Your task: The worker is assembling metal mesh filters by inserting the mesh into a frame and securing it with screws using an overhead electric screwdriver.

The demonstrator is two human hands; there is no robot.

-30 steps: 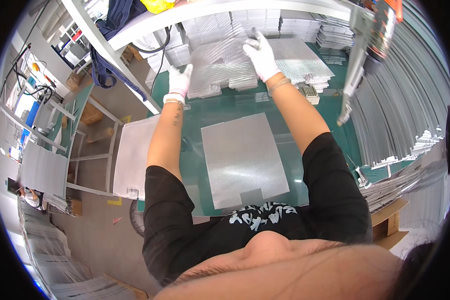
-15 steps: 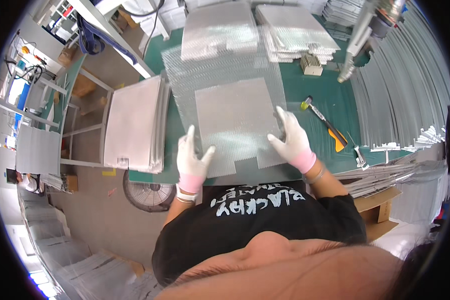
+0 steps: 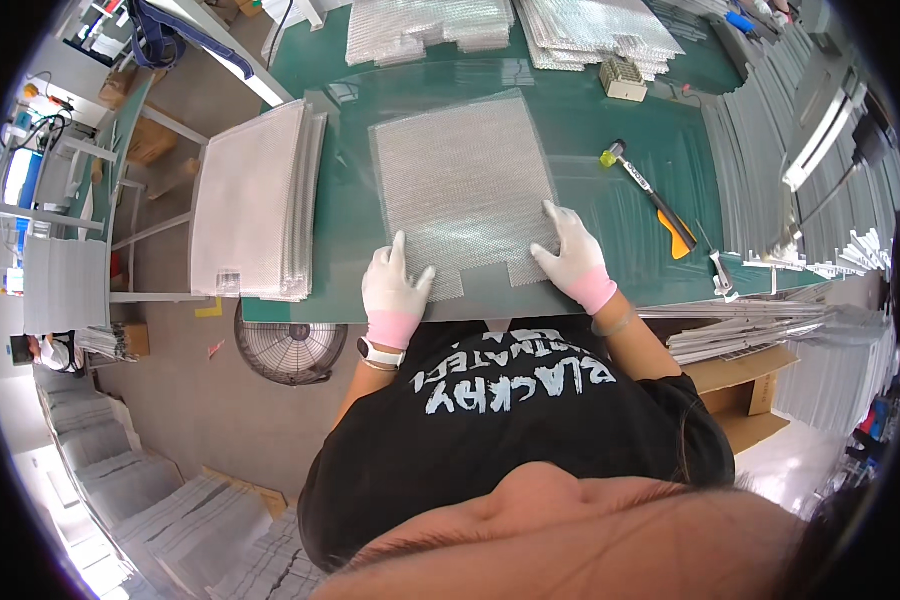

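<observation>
A square silvery mesh panel (image 3: 465, 185) lies flat on the green tabletop before me, a rectangular notch in its near edge. My left hand (image 3: 394, 284), in a white glove with a pink cuff, rests at the panel's near left corner. Its forefinger stretches along the side and its thumb is spread apart toward the mesh. Gloved the same way, my right hand (image 3: 574, 252) touches the near right side, thumb and fingers apart. Neither hand is closed round the panel. The other fingers are partly hidden.
Stacked mesh panels (image 3: 250, 200) stand at the table's left edge; more panels (image 3: 595, 35) lie at the back. A hammer (image 3: 650, 195), a cutter-like tool (image 3: 720, 275) and a small ridged block (image 3: 623, 80) are to the right. A floor fan (image 3: 290, 350) stands lower left.
My view has shifted, so the table and tools appear higher. The wide pale mesh area behind the panel no longer shows. Both hands remain at the panel's near sides.
</observation>
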